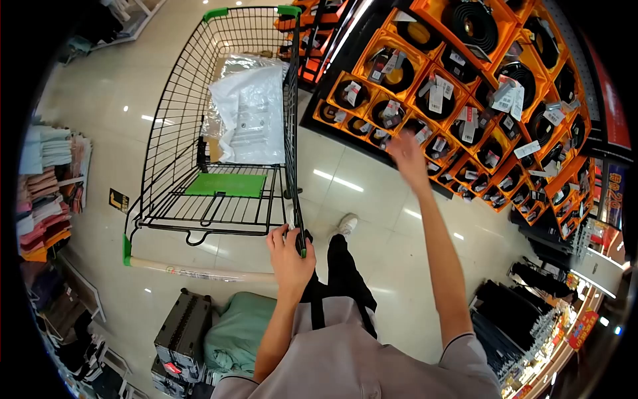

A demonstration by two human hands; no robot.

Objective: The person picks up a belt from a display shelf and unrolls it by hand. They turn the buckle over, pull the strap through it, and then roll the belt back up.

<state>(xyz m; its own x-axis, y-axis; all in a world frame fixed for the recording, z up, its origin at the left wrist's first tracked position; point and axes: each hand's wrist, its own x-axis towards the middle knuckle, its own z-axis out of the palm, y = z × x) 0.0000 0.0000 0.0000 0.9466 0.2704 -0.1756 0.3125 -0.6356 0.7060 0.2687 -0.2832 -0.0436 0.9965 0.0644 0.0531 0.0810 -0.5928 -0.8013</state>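
Observation:
My left hand (291, 261) is closed on the near right corner of a black wire shopping cart (174, 126) with green corner pieces. In the cart lies a white plastic bag (251, 113) over a clear-wrapped package, and a green panel (226, 185) is at the near end. My right hand (408, 156) is stretched forward, blurred by motion, its fingertips overlapping the lower edge of an orange display rack (488, 61). The rack's compartments hold coiled black belts (435, 94) with white tags.
Stacked folded clothes (50, 219) line the left side. Near the handle stand a dark hard case (183, 326) and a green bundle (242, 329). Dark hanging trousers (502, 312) are at the right. Shiny floor tiles (392, 246) lie between my feet and the rack.

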